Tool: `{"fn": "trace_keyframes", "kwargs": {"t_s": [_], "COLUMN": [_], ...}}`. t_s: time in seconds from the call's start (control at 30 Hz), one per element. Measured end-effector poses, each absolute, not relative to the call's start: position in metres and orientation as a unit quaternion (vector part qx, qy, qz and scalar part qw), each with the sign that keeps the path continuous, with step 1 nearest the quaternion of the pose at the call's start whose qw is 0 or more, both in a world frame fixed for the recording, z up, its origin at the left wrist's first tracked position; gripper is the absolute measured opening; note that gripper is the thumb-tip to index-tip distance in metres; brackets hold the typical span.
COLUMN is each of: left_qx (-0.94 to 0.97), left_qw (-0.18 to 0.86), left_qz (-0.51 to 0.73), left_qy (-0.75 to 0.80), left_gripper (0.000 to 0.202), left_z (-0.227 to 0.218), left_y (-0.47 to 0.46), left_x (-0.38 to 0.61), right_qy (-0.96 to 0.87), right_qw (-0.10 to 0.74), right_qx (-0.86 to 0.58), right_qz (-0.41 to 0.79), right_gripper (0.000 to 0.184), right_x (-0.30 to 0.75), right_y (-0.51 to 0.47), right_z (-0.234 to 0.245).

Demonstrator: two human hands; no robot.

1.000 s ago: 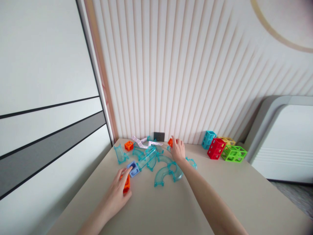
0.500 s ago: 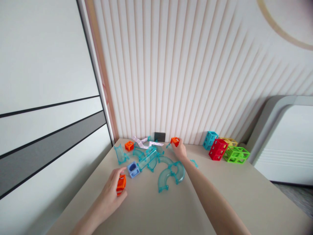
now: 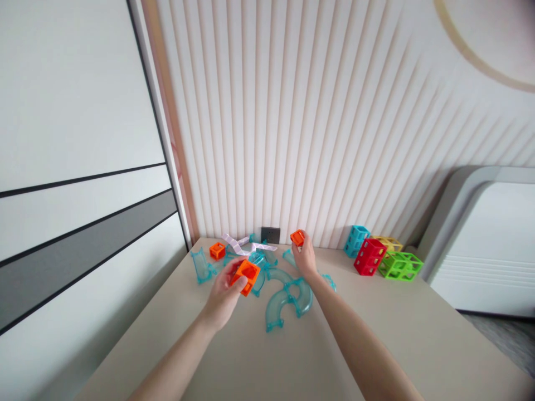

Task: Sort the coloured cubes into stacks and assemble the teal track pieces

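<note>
**Left cube (image 3: 248,274) and right cube (image 3: 297,238), one to a hand, held well apart**

The left hand (image 3: 225,295) was clamped on the left cube, thumb across its near side and fingers behind. The right hand (image 3: 305,257) pinched the right cube from its right side. The hands were apart, and the left cube was the nearer to the person; from it, the right cube lay farther out and to the right, closer to the wall (image 3: 309,139). Neither cube showed a clear long axis, only a tilt.

Below the gap between the hands, the curved track (image 3: 276,309) lay on the table (image 3: 288,362). Beyond the left hand sat the third cube (image 3: 217,251), much nearer to it than to the right hand, with the lilac strip (image 3: 237,245) beside it. Well off to the right stood the red block (image 3: 369,257), the green block (image 3: 401,266) just beside it.

The left cube and hand covered part of the teal pieces (image 3: 201,267), so their joins could not be made out. The left fingertips were mostly hidden, as was the right cube's gripped side. Whether the right cube cleared the table was hard to tell.
</note>
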State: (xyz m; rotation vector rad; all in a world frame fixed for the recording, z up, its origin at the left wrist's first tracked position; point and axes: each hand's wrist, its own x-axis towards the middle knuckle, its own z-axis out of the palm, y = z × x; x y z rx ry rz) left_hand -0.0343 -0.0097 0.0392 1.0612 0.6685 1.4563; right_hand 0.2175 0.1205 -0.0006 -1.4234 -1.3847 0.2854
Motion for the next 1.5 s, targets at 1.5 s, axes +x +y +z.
{"fn": "trace_keyframes", "kwargs": {"t_s": [1.5], "left_qx": [0.46], "left_qw": [0.671], "left_qz": [0.509], "left_qy": [0.281], "left_gripper": [0.045], "left_z": [0.012], "left_y": [-0.02], "left_x": [0.029], "right_qy": [-0.314], "right_qw": [0.667], "right_qx": [-0.302], "right_qz": [0.605], "right_gripper": [0.044], "right_x": [0.19], "right_y": [-0.025], "right_z": [0.016]}}
